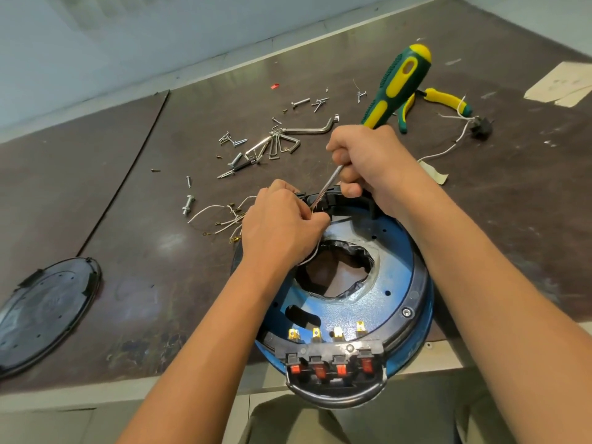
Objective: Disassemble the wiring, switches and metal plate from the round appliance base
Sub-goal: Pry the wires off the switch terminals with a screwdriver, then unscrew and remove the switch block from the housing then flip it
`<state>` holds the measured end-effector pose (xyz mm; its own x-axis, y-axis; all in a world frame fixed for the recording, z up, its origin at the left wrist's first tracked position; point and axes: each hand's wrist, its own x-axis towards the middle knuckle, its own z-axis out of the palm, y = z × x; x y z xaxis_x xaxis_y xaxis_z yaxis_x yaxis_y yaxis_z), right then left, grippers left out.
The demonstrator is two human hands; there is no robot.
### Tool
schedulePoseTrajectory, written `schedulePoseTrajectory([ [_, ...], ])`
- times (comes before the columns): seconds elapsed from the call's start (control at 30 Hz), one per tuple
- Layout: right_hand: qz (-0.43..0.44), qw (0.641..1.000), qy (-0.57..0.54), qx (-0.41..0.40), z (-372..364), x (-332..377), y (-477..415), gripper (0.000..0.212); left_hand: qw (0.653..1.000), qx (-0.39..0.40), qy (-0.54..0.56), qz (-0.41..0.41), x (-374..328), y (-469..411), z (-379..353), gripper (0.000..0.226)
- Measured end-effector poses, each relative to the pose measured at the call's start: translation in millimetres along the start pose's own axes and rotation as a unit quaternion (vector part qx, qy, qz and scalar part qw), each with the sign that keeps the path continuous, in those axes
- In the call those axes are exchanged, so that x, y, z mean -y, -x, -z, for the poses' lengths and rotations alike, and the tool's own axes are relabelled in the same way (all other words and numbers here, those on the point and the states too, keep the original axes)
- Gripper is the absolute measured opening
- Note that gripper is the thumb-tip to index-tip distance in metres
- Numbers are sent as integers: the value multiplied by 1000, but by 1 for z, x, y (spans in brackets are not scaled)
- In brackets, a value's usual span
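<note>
The round blue base [395, 251], its centre hole ragged, lay under my right hand [368, 158], which gripped the screwdriver [397, 81]; my left hand [282, 225] pinched a white wire [308, 259].

Right hand [365, 158] grips green-yellow screwdriver [397, 84], tip at far rim of round blue base [397, 277]. Left hand [278, 225] pinches white wire [310, 257] beside the tip. Four red switches [333, 368] on near edge (brass terminals [315, 333] behind). Loose screws [300, 102] far, black lid [48, 309] left.
</note>
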<state>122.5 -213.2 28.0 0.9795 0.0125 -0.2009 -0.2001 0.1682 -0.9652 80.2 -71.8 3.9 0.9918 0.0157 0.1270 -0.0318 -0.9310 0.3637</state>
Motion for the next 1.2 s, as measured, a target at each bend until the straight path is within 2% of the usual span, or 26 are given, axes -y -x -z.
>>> schedulePoseTrajectory([
  [0.1,23,992,123,-26,-1,-5,1,16,1000,-5,1,1,1,0,-1,22],
  [0.27,44,998,16,-48,4,-8,1,18,1000,-7,15,1,5,-2,1,28],
  [0.33,43,997,57,-28,5,-8,3,25,997,-18,73,-5,6,0,3,32],
  [0.4,53,993,106,-6,4,-8,8,22,989,-32,141,-6,8,1,9,40],
  [0.47,85,987,140,2,6,-8,12,20,977,-40,208,-4,7,1,17,48],
  [0.5,103,984,146,0,8,-9,13,26,968,-46,246,4,6,1,22,50],
  [0.6,132,982,133,-10,15,-15,19,37,951,-73,300,24,9,2,39,54],
  [0.73,143,987,71,-21,24,-20,26,36,937,-95,332,44,27,7,61,50],
  [0.8,150,988,38,-8,26,-22,29,37,941,-101,314,72,42,6,69,50],
  [0.97,194,980,43,-7,27,-25,37,42,952,-106,259,127,76,-4,80,55],
  [1.2,216,973,78,-14,29,-27,40,41,955,-49,216,196,119,-1,56,51],
])
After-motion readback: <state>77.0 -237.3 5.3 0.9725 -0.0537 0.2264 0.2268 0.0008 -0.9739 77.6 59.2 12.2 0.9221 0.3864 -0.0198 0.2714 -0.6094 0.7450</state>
